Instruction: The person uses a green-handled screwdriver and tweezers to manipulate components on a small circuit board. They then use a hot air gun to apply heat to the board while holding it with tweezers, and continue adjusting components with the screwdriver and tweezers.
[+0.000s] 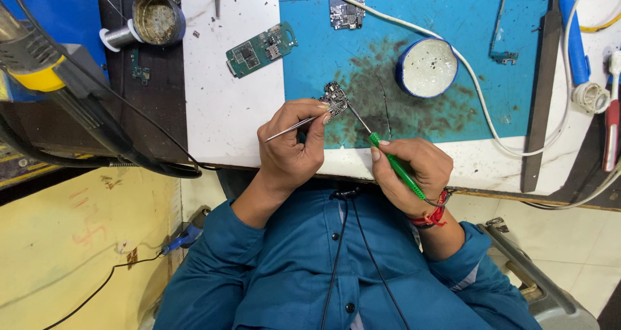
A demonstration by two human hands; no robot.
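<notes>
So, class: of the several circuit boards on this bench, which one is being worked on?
The small dark circuit board at the blue mat's left edge: tweezers grip it. The others lie untouched, farther up.

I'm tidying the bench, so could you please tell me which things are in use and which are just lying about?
In use:
left hand holding tweezers
right hand holding green-handled tool
small circuit board

Lying about:
green circuit board
round blue-rimmed tin
brass-wool tip cleaner
white cable

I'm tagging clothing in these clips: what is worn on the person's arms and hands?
Both hands, left and right, are bare, no gloves. Both arms wear long teal-blue sleeves with buttoned cuffs. A red thread band circles the right wrist.
</notes>
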